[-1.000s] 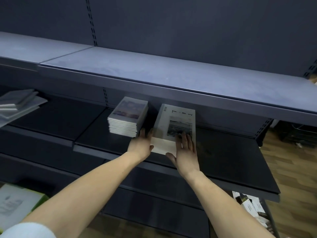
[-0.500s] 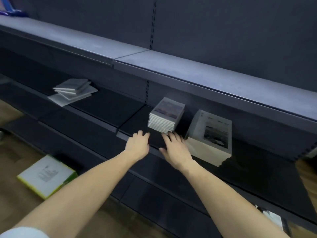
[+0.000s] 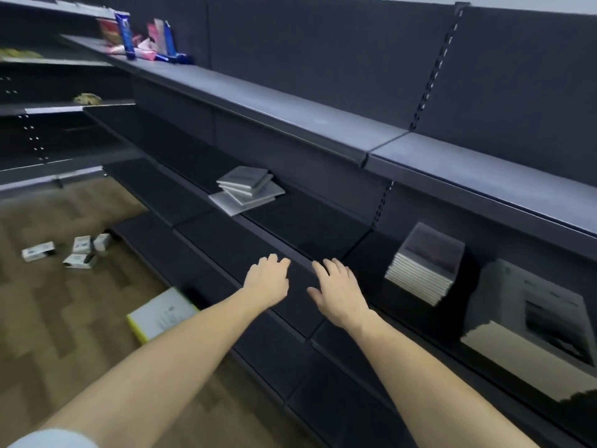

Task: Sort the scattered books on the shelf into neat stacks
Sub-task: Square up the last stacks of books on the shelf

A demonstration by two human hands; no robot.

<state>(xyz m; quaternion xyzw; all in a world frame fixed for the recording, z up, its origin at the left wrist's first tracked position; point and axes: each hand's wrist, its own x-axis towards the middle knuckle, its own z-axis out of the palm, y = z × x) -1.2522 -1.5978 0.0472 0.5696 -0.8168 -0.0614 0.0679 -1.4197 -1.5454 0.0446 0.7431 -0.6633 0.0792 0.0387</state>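
Observation:
On the dark middle shelf point(image 3: 300, 221) lies a loose, skewed pile of thin grey books point(image 3: 247, 190), fanned out at different angles. Further right stands a neat stack of small books point(image 3: 426, 265), and beside it at the far right a larger stack with a picture cover point(image 3: 529, 313). My left hand point(image 3: 268, 279) and my right hand point(image 3: 337, 291) hover side by side in front of the shelf's front edge, between the skewed pile and the neat stack. Both hands have relaxed fingers and hold nothing.
An upper shelf point(image 3: 323, 124) overhangs the books. Tubes and packets point(image 3: 145, 40) stand on it at the far left. On the wooden floor lie a white and yellow box point(image 3: 161, 313) and several small cartons point(image 3: 69, 252). Lower shelves run below my arms.
The view has swung left. My hands left the large picture-cover stack and moved left along the shelf edge, empty. The skewed grey pile is now nearer the centre.

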